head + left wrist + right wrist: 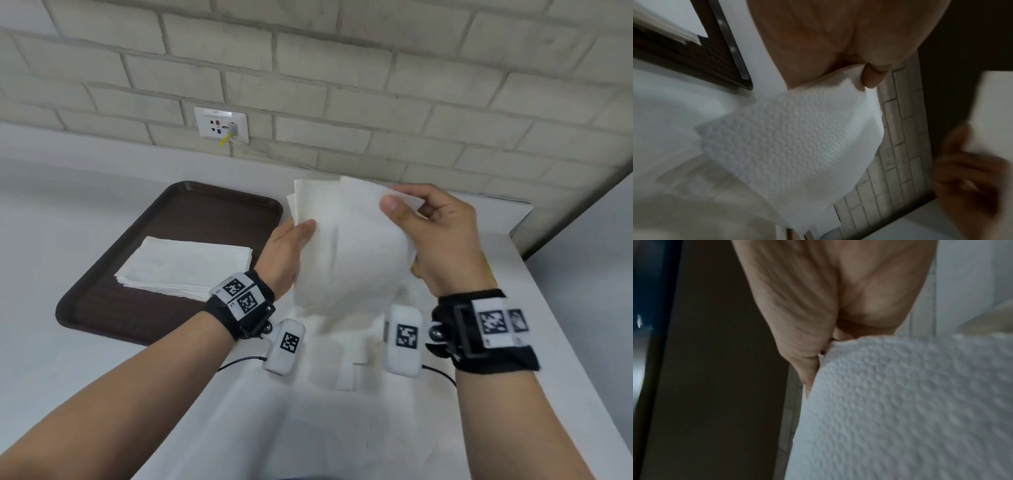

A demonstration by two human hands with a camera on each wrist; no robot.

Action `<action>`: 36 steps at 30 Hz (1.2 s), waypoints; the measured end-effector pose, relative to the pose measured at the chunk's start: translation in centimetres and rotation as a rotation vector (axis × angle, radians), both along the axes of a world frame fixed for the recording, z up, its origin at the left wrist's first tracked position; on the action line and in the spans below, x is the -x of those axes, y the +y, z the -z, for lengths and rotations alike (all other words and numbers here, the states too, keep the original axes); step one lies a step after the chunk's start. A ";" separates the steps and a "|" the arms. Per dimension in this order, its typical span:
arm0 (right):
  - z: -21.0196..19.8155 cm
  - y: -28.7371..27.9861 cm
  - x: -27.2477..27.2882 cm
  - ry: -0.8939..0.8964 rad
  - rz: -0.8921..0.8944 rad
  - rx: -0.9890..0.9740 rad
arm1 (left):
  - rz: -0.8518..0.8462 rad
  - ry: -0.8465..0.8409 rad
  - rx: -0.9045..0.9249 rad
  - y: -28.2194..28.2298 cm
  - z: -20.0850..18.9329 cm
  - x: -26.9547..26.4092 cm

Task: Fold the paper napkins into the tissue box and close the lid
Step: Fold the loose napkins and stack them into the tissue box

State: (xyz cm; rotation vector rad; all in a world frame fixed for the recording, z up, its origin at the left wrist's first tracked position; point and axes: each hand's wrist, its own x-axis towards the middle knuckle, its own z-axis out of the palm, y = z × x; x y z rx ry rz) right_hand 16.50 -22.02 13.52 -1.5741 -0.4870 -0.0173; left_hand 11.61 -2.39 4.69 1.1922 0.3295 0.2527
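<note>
A bundle of white embossed paper napkins (346, 240) is held up above the counter between both hands, bent into a curve. My left hand (291, 253) grips its left edge with the thumb on top. My right hand (428, 233) pinches the upper right corner. The left wrist view shows the napkin (797, 142) hanging from my fingers (871, 78); the right wrist view shows the same napkin (910, 410) close up under my palm. A flat stack of napkins (185, 267) lies on the brown tray (113, 301). Below my hands sits a pale blurred shape, possibly the tissue box (342, 359).
The white counter (85, 377) runs to a brick wall with a socket plate (221, 125) and a cable. The counter's right edge (561, 308) drops off near my right wrist. The tray lies to the left of my hands.
</note>
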 end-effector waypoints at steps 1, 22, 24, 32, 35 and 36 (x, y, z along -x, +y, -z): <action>0.4 0.8 -0.4 -0.044 0.025 0.053 | 0.010 -0.001 0.004 -0.3 -0.3 0.1; 6.5 2.9 0.3 0.162 -0.034 0.288 | 0.062 -0.103 -0.003 -1.7 0.5 1.0; 8.0 2.3 1.0 0.170 -0.147 0.346 | 0.043 -0.125 0.013 -1.7 0.0 1.0; 10.4 0.6 3.6 0.151 -0.235 0.500 | -0.038 -0.127 -0.055 -1.1 0.0 1.2; 10.9 1.0 4.6 0.132 -0.149 0.496 | -0.018 -0.137 -0.187 -1.1 0.5 1.6; 11.1 1.3 4.9 0.132 -0.104 0.471 | 0.001 -0.147 -0.211 -1.2 0.7 1.8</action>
